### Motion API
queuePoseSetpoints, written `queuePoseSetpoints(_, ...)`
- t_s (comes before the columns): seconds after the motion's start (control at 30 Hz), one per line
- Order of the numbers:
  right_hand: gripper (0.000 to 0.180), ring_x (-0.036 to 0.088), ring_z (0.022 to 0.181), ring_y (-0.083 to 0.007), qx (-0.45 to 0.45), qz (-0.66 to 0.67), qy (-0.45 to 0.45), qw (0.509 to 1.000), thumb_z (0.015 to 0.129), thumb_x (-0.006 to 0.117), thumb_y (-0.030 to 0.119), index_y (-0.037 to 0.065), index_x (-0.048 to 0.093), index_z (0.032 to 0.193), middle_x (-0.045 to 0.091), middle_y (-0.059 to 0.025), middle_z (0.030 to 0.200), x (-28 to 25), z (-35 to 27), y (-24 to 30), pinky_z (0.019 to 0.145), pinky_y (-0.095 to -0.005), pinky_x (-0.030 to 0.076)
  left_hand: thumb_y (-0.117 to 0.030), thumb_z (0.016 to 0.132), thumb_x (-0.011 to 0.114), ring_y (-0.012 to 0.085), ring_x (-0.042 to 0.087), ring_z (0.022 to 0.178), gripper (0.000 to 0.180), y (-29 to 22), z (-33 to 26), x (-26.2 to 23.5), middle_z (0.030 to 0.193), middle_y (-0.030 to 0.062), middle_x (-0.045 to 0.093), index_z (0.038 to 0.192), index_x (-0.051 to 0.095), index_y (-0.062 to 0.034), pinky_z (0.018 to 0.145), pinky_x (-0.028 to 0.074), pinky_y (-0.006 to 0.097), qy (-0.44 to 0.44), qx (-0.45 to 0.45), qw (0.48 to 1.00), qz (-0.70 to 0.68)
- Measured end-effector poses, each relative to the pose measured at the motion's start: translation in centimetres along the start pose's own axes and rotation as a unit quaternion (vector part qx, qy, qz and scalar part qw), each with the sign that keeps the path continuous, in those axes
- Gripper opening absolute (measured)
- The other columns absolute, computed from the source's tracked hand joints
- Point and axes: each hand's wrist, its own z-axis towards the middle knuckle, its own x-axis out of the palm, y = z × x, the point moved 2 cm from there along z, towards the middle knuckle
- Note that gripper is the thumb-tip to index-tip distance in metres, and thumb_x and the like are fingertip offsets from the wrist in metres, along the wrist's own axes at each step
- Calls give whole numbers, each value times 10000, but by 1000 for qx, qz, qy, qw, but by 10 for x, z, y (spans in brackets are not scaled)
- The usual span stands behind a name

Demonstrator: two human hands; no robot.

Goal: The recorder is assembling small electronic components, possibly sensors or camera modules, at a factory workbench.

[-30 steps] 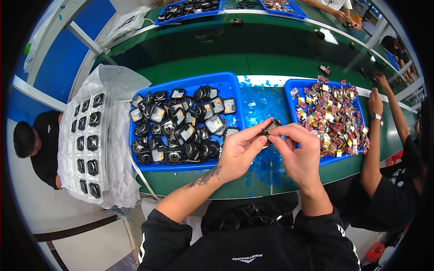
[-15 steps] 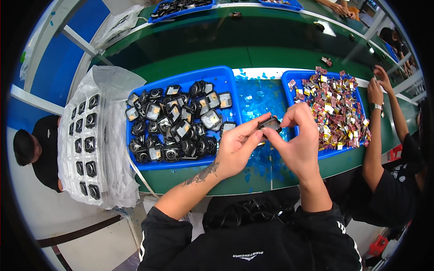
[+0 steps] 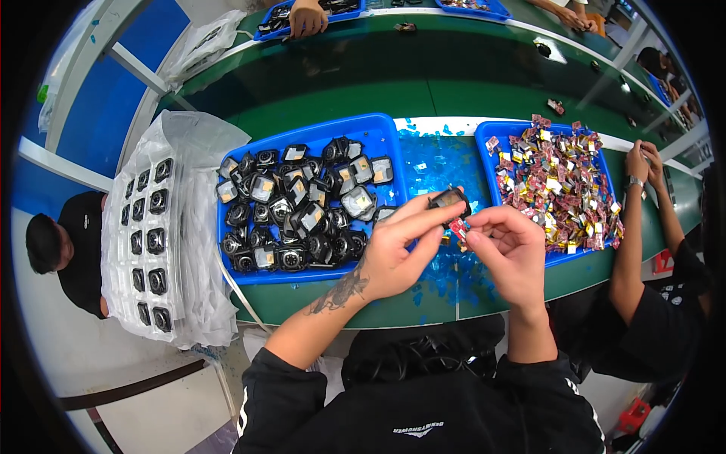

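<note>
My left hand [image 3: 395, 253] is closed on a black smartwatch case [image 3: 448, 198], gripping it near its fingertips between the two trays. Just below the case, my right hand [image 3: 514, 246] pinches a small red circuit board [image 3: 459, 228] between thumb and forefinger. The board is close to the case's lower edge; whether they are joined I cannot tell. On the left a blue tray [image 3: 386, 130] holds a heap of similar black watch cases [image 3: 291, 257]. To the right another blue tray [image 3: 485, 155] is piled with small red boards [image 3: 556, 178] bearing yellow and white parts.
Blue film scraps [image 3: 435, 163] litter the green table [image 3: 333, 91] between the trays. At the left, clear plastic trays [image 3: 121, 265] hold rows of watch cases. A co-worker's arms [image 3: 631, 227] are close at right; another person's hand [image 3: 308, 17] reaches over the far tray.
The red board has come into view in my right fingers, below the watch case. My right hand has moved slightly down and right. Another person's hand has appeared at the far tray.
</note>
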Motion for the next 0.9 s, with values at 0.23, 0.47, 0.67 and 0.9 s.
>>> queuePoseSetpoints(0.23,128,634,841,-119,17,-14,56,998,882,622,-58,-79,624,1008,640,-90,966,-5,0,2,771,-226,569,47,805,689,216,687,934,295,0,-1,0,1148,165,651,1097,695,0,761,559,272,23,87,983,162)
queuePoseSetpoints(0.47,80,632,826,-106,88,53,53,993,878,633,-39,-39,600,951,632,-68,927,-16,-1,1,726,-225,556,34,798,699,196,679,816,231,2,-2,1,897,118,672,1025,714,-3,696,549,264,83,4,985,153)
queuePoseSetpoints(0.67,133,628,830,-83,116,80,57,988,861,660,-35,-23,595,976,627,-41,938,-17,-3,-3,698,-210,542,17,855,674,118,648,808,140,14,-4,7,885,76,646,988,700,52,720,546,219,69,-163,984,-35)
queuePoseSetpoints(0.9,199,598,786,-52,3,-92,-34,995,836,689,-39,6,565,984,618,-32,896,-2,-2,-8,664,-189,514,53,870,645,152,647,964,259,21,-6,13,1054,111,652,1128,666,40,839,548,258,29,-168,978,-121)
